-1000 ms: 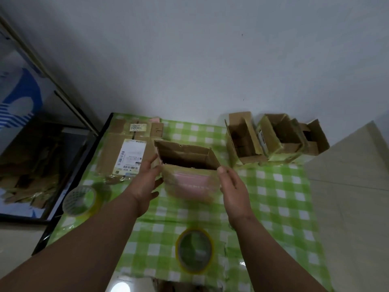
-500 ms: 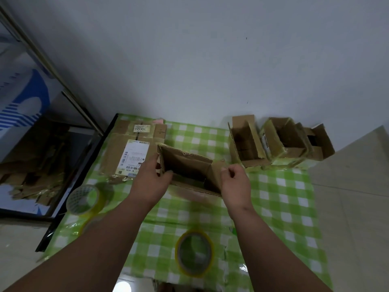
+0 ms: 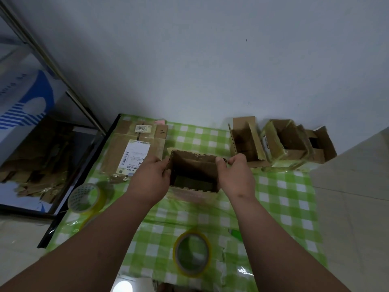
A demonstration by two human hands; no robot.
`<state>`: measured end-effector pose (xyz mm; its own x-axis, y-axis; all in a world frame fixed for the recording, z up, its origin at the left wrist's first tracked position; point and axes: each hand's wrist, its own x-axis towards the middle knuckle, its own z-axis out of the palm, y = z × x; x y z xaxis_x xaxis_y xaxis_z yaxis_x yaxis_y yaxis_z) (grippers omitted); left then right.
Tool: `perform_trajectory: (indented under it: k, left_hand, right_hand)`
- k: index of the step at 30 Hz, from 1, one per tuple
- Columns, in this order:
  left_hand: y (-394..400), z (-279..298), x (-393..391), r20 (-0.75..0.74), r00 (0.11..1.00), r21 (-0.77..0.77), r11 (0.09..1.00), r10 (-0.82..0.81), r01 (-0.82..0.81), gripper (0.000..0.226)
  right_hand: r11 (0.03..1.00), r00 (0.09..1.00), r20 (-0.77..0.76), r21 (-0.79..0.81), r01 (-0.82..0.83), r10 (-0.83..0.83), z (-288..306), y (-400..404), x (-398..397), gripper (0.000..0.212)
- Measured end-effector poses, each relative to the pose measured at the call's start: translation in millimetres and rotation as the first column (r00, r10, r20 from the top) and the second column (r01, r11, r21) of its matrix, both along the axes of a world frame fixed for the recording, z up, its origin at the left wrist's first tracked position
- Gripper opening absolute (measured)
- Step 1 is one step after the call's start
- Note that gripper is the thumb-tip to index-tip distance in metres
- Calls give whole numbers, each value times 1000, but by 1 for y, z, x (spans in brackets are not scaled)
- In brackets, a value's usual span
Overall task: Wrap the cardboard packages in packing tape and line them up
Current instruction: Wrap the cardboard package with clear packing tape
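Note:
An open cardboard box (image 3: 194, 171) stands upright in the middle of the green checked tablecloth (image 3: 282, 207), its mouth facing up. My left hand (image 3: 150, 180) grips its left wall and my right hand (image 3: 235, 175) grips its right wall, thumbs curled over the rim. A row of three open boxes sits at the back right: one plain (image 3: 245, 141), one wrapped in yellowish tape (image 3: 284, 144), one at the far end (image 3: 322, 145). A tape roll (image 3: 192, 252) lies flat near the front edge. Another roll (image 3: 86, 198) sits at the left edge.
Flattened cardboard with a white shipping label (image 3: 134, 150) lies at the back left of the table. Left of the table, a dark tray (image 3: 42, 161) holds cardboard scraps. A grey wall rises behind the table, and pale floor tiles (image 3: 353, 186) lie to the right.
The box was tipped with its taped side toward me a second ago; both hands have turned it upright and set it on the cloth, moving it slightly toward the row.

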<state>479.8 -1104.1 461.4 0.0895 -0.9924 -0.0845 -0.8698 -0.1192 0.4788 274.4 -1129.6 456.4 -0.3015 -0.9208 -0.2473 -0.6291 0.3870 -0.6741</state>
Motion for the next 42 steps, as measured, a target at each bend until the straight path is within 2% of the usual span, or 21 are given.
perform_trajectory:
  k: [4,7,10,14,16,20,23,25,28,30,32,34,39,42]
  left_hand:
    - [0,0,-6,23,998,39,998,-52,51,49]
    - [1,-2,-6,-34,999,53,999,-1,3,46]
    - [0,-3,-4,-124,991,70,997,39,-30,47]
    - [2,-4,-6,-182,983,90,996,4,13,38]
    - [3,-4,-4,-223,975,89,995,-12,33,42]
    - [5,0,3,-332,943,180,979,-30,94,61]
    - [2,4,7,-353,935,228,965,-40,128,53]
    - [1,6,8,-393,919,268,956,-8,123,51]
    - [-1,5,12,-408,911,233,971,57,44,46]
    - [-2,3,11,-409,905,176,983,121,-52,58]
    - [-3,1,10,-417,894,143,984,160,-109,79]
    - [-4,-2,9,-379,915,121,988,139,-100,85]
    - [-3,-15,8,-170,984,59,997,58,-49,49]
    - [1,-21,5,-117,993,12,1000,26,-25,40]
  right_hand:
    - [1000,997,-67,-12,-27,26,2,-3,5,32]
    - [992,990,-96,-66,-106,100,2,0,5,27]
    - [963,972,-55,-129,-235,230,-1,10,6,26]
    - [955,956,-26,-40,-294,293,-10,16,6,48]
    - [948,948,-12,-26,-318,318,-9,15,2,54]
    - [941,908,253,-41,-336,335,-4,19,-13,75]
    - [922,877,308,3,-388,368,-7,21,-19,88]
    - [931,885,308,-2,-365,348,-9,20,-21,89]
    - [947,876,368,-48,-318,312,-14,18,-23,95]
    - [941,886,324,-54,-334,333,-17,15,-23,87]
    - [940,922,183,-86,-330,340,-19,12,-21,61]
    - [948,947,108,-130,-289,303,-22,13,-19,44]
    - [937,956,47,-215,-275,291,-34,24,-16,38]
    - [906,939,-140,-251,-340,313,-35,28,-15,35]
